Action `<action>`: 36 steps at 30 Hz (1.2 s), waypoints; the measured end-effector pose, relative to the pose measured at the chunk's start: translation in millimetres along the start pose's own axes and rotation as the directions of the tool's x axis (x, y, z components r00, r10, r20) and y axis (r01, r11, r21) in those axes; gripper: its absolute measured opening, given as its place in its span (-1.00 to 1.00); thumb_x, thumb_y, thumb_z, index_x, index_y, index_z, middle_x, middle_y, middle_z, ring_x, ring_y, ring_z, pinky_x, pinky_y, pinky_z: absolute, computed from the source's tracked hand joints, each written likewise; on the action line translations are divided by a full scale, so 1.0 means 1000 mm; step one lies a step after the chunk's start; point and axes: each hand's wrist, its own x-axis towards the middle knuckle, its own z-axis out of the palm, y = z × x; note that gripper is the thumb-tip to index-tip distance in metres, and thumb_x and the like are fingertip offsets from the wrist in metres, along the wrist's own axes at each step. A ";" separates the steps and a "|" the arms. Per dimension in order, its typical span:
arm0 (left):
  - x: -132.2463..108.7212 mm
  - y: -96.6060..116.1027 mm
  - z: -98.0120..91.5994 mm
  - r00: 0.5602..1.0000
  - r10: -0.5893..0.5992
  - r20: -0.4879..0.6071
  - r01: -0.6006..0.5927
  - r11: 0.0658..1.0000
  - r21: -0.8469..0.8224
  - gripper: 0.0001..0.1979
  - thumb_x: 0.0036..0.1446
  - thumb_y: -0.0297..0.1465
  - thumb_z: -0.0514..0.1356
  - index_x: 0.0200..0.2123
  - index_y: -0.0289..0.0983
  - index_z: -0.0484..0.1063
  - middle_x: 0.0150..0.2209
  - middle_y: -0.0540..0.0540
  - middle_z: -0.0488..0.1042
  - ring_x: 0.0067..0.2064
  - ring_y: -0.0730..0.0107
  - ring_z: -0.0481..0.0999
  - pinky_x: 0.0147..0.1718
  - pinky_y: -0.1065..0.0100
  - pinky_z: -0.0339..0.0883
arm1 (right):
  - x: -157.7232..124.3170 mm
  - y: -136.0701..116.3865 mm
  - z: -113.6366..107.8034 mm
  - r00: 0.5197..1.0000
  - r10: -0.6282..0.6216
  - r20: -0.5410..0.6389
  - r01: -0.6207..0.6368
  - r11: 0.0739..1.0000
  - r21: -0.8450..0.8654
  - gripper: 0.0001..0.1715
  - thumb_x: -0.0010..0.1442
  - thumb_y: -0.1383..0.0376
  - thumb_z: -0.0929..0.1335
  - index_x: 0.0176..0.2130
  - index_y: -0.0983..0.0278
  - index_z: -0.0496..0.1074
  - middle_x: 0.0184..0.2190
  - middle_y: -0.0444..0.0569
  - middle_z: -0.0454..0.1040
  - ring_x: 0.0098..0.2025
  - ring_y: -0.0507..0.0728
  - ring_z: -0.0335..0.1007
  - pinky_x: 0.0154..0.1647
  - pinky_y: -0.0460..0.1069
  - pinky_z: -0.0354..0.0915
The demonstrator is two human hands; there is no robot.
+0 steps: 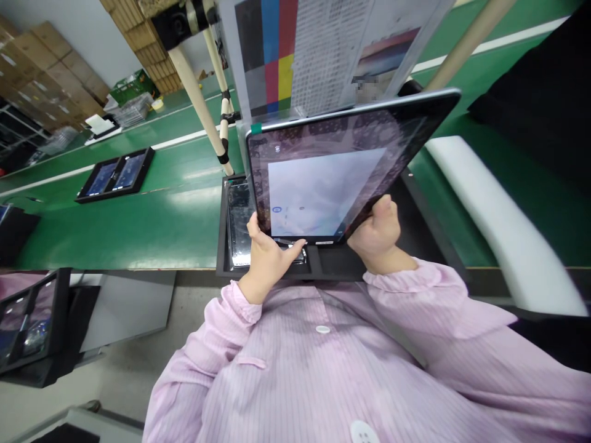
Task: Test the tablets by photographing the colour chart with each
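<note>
Both hands — left hand (266, 258), right hand (378, 237) — grip the tablet (337, 166) by its near edge, tilted above black tray (323, 264) on green desk (138, 215).

The tablet (341, 166) in both hands has a dark frame and pale screen. Behind it, a chart (272, 55) shows blue, red, yellow stripes.

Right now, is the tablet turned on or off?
On. The tablet, held tilted up by the left hand and right hand, shows a bright lit screen.
</note>
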 end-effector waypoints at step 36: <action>-0.001 0.000 0.002 1.000 0.015 -0.003 -0.014 0.996 0.088 0.16 -0.01 -0.28 0.46 0.34 -0.30 -0.38 0.30 -0.58 0.04 0.41 -0.20 0.17 0.34 -0.16 0.13 | 0.002 0.000 -0.001 0.978 0.205 0.029 -0.206 0.977 0.055 -0.32 0.38 0.03 0.32 -0.50 0.37 -0.05 -0.59 -0.19 -0.05 -0.51 -0.14 -0.10 -0.51 -0.22 0.06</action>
